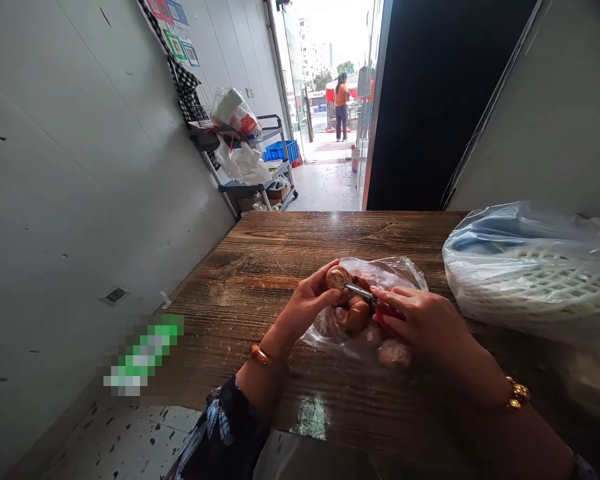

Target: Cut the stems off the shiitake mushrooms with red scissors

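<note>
My left hand (314, 298) grips a brown mushroom (337, 279) between thumb and fingers, its pale underside turned toward the right. In my right hand (425, 320) is a pair of scissors (363, 291) with red handles, the handles partly hidden by my fingers. Their metal blades point left, with the tips at the mushroom. Below both hands a thin clear plastic bag (325, 333) lies spread on the table. Several more brown mushrooms (357, 315) rest on it or in it, some seen through the plastic.
The dark wooden table (230, 293) has a large clear bag of white netted things (535, 273) at its right. A pixelated green and white patch (150, 347) covers the left edge. Beyond stand a cart (250, 133) with plastic bags, a blue crate (283, 152), and a person (341, 107) outside the doorway.
</note>
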